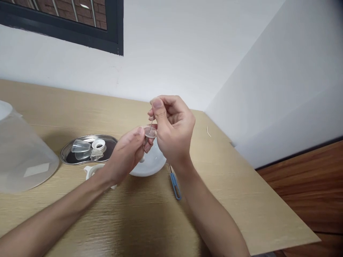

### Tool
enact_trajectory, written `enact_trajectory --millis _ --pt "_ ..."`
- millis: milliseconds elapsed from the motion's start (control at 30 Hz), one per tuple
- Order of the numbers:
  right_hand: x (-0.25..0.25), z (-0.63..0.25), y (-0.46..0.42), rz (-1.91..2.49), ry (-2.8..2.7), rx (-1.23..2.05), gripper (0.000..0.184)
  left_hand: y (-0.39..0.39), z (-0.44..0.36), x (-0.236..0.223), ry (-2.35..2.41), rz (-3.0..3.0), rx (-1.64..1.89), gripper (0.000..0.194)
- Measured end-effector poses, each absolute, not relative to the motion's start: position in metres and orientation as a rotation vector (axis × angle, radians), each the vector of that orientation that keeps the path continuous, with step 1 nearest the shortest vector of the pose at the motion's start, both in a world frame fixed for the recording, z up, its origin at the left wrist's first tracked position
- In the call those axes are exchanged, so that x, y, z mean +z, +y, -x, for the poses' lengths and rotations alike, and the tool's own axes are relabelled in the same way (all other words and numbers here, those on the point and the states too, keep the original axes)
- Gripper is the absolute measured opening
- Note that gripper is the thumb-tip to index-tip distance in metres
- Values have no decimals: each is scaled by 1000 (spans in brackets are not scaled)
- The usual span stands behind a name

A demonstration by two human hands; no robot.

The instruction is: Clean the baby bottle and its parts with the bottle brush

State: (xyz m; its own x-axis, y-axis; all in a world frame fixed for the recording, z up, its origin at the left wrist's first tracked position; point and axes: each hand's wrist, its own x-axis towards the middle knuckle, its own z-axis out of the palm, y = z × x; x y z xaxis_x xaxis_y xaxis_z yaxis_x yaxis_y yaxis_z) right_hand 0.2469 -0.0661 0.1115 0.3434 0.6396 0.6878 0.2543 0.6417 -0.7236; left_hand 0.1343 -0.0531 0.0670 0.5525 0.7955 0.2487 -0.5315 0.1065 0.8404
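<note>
Above a white bowl [150, 166], my left hand [128, 151] is closed around a small round translucent piece [150, 132] with a disc-like top facing up. My right hand [174, 125] pinches a thin metal rod [151, 123] between thumb and fingers. The rod's lower end meets the middle of the disc; whether it goes into the piece I cannot tell. Part of the bowl is hidden behind both hands. A blue-handled tool [175, 185] lies on the table beside my right forearm, its thin metal end partly covered by the wrist.
A kidney-shaped metal tray [65, 154] holds clear plastic parts and a white ring [98, 144]. A white plastic piece [89, 171] lies partly under my left forearm. A large translucent container [24, 150] stands at left. A thin white strip [208, 131] lies toward the table's right edge.
</note>
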Motion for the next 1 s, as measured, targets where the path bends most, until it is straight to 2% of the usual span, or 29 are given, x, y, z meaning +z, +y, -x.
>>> enact_trajectory --millis 200,333,633,1000 --pt "121 -253 -71 925 -1166 175 14 -60 -140 52 341 -1186 944 39" --pt "124 -258 -71 927 -1131 155 20 -66 -146 42 319 -1175 924 36" --pt "130 -276 -63 765 -1089 35 22 -70 -149 34 219 -1269 877 37" --pt "137 -291 -65 583 -1049 76 10 -84 -143 34 313 -1396 704 39"
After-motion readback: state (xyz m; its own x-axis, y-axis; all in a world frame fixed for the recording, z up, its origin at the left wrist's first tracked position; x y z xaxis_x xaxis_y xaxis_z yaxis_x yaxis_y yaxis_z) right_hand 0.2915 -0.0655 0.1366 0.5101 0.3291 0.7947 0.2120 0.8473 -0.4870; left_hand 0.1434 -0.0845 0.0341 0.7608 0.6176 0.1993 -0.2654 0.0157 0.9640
